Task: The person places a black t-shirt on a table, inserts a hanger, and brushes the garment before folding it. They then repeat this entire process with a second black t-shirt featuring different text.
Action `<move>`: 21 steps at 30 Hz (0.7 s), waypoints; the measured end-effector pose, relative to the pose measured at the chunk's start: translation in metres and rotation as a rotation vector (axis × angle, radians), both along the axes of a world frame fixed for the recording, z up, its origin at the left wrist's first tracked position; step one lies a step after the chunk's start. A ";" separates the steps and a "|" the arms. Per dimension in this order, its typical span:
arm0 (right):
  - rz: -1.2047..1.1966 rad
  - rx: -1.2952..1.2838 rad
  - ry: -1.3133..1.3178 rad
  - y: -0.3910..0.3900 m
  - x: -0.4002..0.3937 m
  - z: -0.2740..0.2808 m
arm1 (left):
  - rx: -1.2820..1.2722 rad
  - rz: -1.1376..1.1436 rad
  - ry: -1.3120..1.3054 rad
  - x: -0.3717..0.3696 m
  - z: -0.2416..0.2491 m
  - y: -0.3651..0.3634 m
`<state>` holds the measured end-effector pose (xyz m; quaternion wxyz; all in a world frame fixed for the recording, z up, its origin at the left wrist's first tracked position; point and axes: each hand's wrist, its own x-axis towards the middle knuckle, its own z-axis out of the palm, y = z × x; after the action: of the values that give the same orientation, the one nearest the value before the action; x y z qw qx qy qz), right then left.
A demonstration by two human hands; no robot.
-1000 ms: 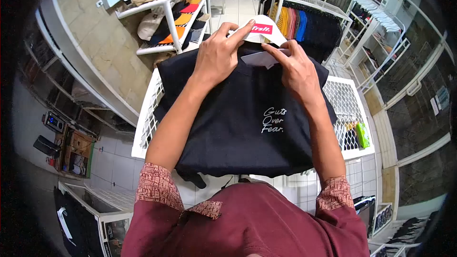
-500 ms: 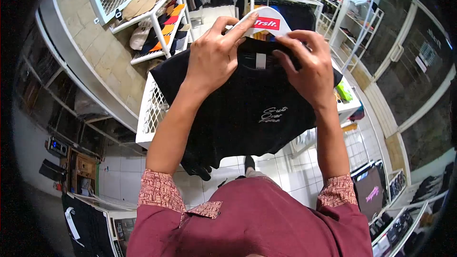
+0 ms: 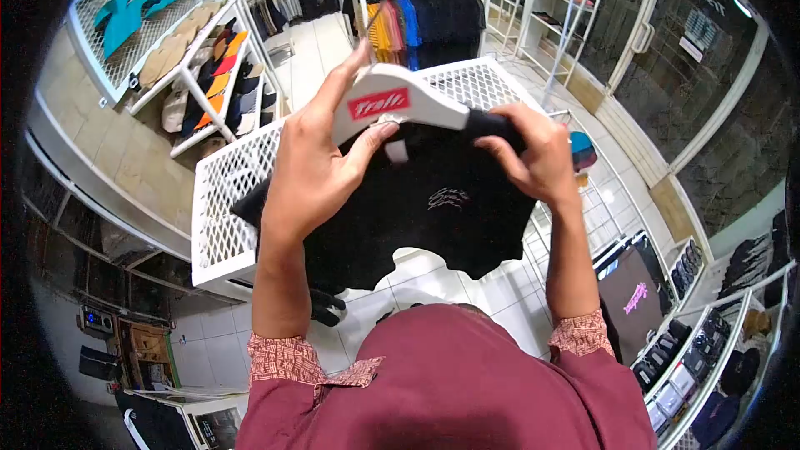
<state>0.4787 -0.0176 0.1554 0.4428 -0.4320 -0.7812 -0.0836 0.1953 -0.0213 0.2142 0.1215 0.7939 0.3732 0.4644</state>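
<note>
A white clothes hanger [image 3: 437, 102] with a red logo label is held tilted in front of me. My left hand [image 3: 312, 158] is closed around its middle, thumb across the front below the label and a finger up by the hook. A black T-shirt [image 3: 375, 225] with small white script on the chest hangs from it. My right hand [image 3: 542, 154] pinches the black cloth at the hanger's right arm, which the fabric partly covers. The hanger's left arm is hidden behind my left hand.
A white mesh-topped table [image 3: 221, 208] stands beneath and behind the shirt. Beyond it is a rack of hanging clothes [image 3: 433, 29]. Caps fill a shelf [image 3: 221, 75] at left; glass doors [image 3: 708, 42] stand at right. Black goods sit on a lower-right shelf [image 3: 687, 358].
The hanger now shows more above the collar and is tilted down to the right. My right hand has shifted from the collar to the hanger's right arm. The view has also turned.
</note>
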 end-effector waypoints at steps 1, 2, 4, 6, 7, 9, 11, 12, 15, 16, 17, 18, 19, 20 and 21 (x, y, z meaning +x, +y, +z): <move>0.057 -0.004 0.001 0.005 0.007 -0.010 | -0.079 -0.034 -0.005 0.008 -0.004 0.004; 0.094 -0.048 0.038 0.011 0.015 -0.015 | -0.198 -0.036 0.043 0.017 -0.007 0.009; 0.170 -0.168 0.144 0.021 0.037 -0.031 | -0.295 -0.028 0.040 0.030 -0.030 0.023; 0.143 -0.260 0.321 0.041 0.070 -0.048 | -0.379 -0.018 0.042 0.044 -0.044 0.032; 0.116 -0.351 0.494 0.053 0.087 -0.059 | -0.348 -0.023 0.030 0.051 -0.050 0.029; -0.012 -0.289 0.424 0.086 0.123 -0.085 | -0.324 -0.017 0.013 0.062 -0.053 0.026; -0.059 -0.300 0.356 0.112 0.145 -0.110 | -0.384 0.068 0.037 0.068 -0.049 0.018; -0.198 -0.311 0.207 0.122 0.147 -0.119 | -0.369 0.102 0.019 0.069 -0.052 0.015; -0.342 -0.383 -0.034 0.144 0.149 -0.134 | -0.324 0.216 -0.022 0.068 -0.052 0.001; -0.384 -0.435 -0.107 0.151 0.147 -0.138 | -0.268 0.243 -0.032 0.065 -0.055 -0.003; -0.423 -0.479 -0.182 0.159 0.143 -0.141 | -0.270 0.291 -0.043 0.061 -0.055 -0.010; -0.389 -0.437 -0.186 0.163 0.142 -0.147 | -0.293 0.345 -0.081 0.057 -0.055 -0.018; -0.367 -0.392 -0.174 0.156 0.131 -0.137 | -0.317 0.402 -0.119 0.051 -0.055 -0.028; -0.281 -0.353 -0.099 0.152 0.122 -0.131 | -0.344 0.469 -0.095 0.043 -0.052 -0.039; -0.186 -0.321 0.016 0.146 0.110 -0.122 | -0.339 0.529 -0.104 0.039 -0.049 -0.050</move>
<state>0.5886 0.1283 0.0336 0.3649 -0.5683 -0.7375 0.0052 0.2341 -0.0710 0.1648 0.1460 0.6128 0.6323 0.4509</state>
